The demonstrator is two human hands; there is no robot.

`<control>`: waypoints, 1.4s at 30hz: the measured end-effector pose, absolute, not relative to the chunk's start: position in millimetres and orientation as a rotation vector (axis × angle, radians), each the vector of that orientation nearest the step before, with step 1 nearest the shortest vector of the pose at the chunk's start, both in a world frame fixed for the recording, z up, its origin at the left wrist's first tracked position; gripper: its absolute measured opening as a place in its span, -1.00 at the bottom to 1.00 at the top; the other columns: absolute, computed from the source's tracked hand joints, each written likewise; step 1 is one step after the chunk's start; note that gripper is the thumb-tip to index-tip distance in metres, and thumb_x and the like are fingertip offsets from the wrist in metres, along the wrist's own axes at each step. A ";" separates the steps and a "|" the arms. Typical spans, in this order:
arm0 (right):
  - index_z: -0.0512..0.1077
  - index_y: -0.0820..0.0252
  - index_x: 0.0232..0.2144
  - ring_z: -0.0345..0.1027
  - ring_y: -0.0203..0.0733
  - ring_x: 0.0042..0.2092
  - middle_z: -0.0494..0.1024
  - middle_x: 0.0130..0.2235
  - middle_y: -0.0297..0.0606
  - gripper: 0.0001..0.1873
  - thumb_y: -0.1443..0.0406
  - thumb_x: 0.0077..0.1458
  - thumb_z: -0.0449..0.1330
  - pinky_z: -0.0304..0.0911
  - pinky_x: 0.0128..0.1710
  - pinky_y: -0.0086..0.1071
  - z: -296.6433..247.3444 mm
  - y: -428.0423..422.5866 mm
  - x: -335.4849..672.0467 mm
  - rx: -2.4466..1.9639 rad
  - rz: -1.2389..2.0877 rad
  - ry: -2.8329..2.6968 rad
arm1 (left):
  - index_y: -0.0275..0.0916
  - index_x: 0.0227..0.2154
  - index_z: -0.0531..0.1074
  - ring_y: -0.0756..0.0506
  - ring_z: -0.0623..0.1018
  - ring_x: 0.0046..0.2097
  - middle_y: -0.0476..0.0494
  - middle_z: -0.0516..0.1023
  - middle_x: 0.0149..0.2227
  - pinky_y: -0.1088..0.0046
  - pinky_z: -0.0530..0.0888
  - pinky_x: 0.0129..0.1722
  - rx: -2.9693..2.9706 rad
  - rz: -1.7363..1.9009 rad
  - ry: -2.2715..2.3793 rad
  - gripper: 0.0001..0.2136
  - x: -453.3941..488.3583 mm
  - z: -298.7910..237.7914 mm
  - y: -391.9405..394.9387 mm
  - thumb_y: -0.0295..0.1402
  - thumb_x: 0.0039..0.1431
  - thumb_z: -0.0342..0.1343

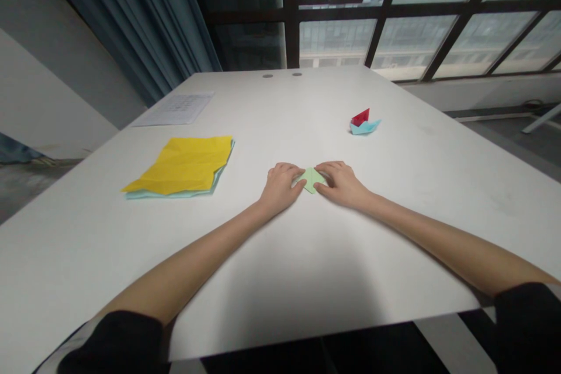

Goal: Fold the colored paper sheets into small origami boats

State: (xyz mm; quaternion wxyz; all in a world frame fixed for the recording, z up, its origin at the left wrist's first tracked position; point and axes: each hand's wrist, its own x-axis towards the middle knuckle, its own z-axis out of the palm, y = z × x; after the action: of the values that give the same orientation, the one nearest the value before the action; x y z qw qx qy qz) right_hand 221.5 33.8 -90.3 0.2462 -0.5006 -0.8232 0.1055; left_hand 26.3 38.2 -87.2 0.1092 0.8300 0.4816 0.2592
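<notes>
A small piece of folded light green paper (pixel 312 179) lies at the middle of the white table, with a crease running down its centre. My left hand (pixel 284 186) pinches its left side between thumb and fingers. On the opposite edge, my right hand (pixel 342 183) grips the paper the same way. Both hands rest low on the tabletop, and their fingertips cover the paper's left and right corners.
To the left sits a stack of yellow and pale blue paper sheets (pixel 184 165). Behind it lies a printed white sheet (pixel 177 108). Folded red paper (pixel 360 117) and light blue paper (pixel 366 127), boat-like, stand at the back right. The white table (pixel 302 280) ends near my body.
</notes>
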 end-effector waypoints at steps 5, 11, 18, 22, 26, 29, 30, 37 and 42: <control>0.40 0.16 -0.26 0.37 -0.18 -0.26 0.53 -0.31 -0.27 -0.79 0.26 -0.01 0.17 0.23 -0.22 -0.30 -78.0 29.5 216.5 -1.280 0.574 -2.000 | -0.21 -0.29 0.48 -0.09 0.48 -0.18 -0.07 0.56 -0.30 0.33 0.36 -0.10 2.146 1.048 1.264 -0.86 26.7 -84.2 38.3 -0.38 0.09 0.09; 0.43 0.15 -0.33 0.36 -0.23 -0.33 0.51 -0.40 -0.31 -0.84 0.20 0.06 0.15 0.23 -0.26 -0.35 -69.3 24.4 214.3 -1.114 0.533 -1.966 | -0.21 -0.35 0.49 -0.06 0.49 -0.24 -0.04 0.55 -0.36 0.39 0.37 -0.16 2.078 1.230 1.157 -0.89 30.0 -79.3 32.1 -0.31 0.09 0.13; 0.47 0.12 -0.42 0.37 -0.23 -0.35 0.53 -0.43 -0.32 -0.88 0.22 0.06 0.17 0.23 -0.26 -0.33 -67.0 22.7 213.7 -1.035 0.406 -1.949 | -0.19 -0.42 0.50 -0.07 0.48 -0.26 -0.06 0.56 -0.40 0.36 0.37 -0.18 2.180 1.254 1.080 -0.90 32.0 -73.3 25.7 -0.30 0.10 0.13; 0.47 0.12 -0.43 0.37 -0.24 -0.36 0.53 -0.45 -0.33 -0.90 0.24 0.06 0.19 0.20 -0.26 -0.33 -69.3 23.6 214.7 -1.050 0.366 -1.948 | -0.20 -0.43 0.49 -0.06 0.48 -0.27 -0.06 0.55 -0.40 0.37 0.37 -0.19 2.127 1.302 1.077 -0.90 32.2 -73.3 25.7 -0.32 0.10 0.13; 0.47 0.13 -0.43 0.36 -0.23 -0.36 0.53 -0.44 -0.33 -0.89 0.25 0.07 0.17 0.19 -0.25 -0.32 -69.8 24.6 215.8 -1.080 0.348 -1.951 | -0.21 -0.43 0.49 -0.06 0.48 -0.26 -0.06 0.54 -0.37 0.38 0.38 -0.18 2.062 1.341 1.095 -0.91 31.6 -74.3 26.7 -0.33 0.09 0.13; 0.47 0.13 -0.43 0.35 -0.22 -0.36 0.53 -0.44 -0.33 -0.88 0.25 0.07 0.16 0.18 -0.25 -0.31 -69.9 26.7 217.8 -1.111 0.341 -1.954 | -0.21 -0.42 0.47 -0.06 0.48 -0.25 -0.07 0.54 -0.36 0.38 0.38 -0.17 2.031 1.358 1.120 -0.90 30.8 -74.8 27.1 -0.32 0.11 0.12; 0.47 0.13 -0.43 0.35 -0.22 -0.35 0.53 -0.43 -0.33 -0.88 0.25 0.07 0.16 0.18 -0.25 -0.31 -69.9 27.4 218.6 -1.119 0.339 -1.955 | -0.21 -0.41 0.47 -0.06 0.48 -0.25 -0.07 0.53 -0.35 0.38 0.38 -0.16 2.025 1.364 1.126 -0.90 30.5 -74.8 27.0 -0.31 0.11 0.11; 0.43 0.13 -0.44 0.33 -0.16 -0.26 0.53 -0.36 -0.28 -0.88 0.25 0.08 0.13 0.16 -0.17 -0.26 -67.9 27.5 220.3 -1.091 0.326 -2.005 | -0.23 -0.40 0.43 -0.04 0.46 -0.28 -0.06 0.51 -0.37 0.42 0.37 -0.20 2.052 1.327 1.173 -0.88 30.9 -74.3 25.8 -0.32 0.15 0.06; 0.42 0.11 -0.40 0.30 -0.11 -0.17 0.53 -0.30 -0.25 -0.89 0.24 0.09 0.12 0.10 -0.12 -0.21 -72.0 27.6 221.9 -1.090 0.233 -2.090 | -0.24 -0.39 0.42 -0.02 0.46 -0.32 -0.05 0.50 -0.39 0.44 0.37 -0.24 2.064 1.296 1.217 -0.89 30.6 -77.9 27.5 -0.33 0.15 0.04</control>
State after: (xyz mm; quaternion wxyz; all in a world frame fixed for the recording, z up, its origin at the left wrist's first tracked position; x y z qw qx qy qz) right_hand 221.9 27.6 -72.0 0.3771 -0.4261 -0.8172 0.0913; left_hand 30.6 27.5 -77.9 0.2073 0.7411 0.4371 0.4655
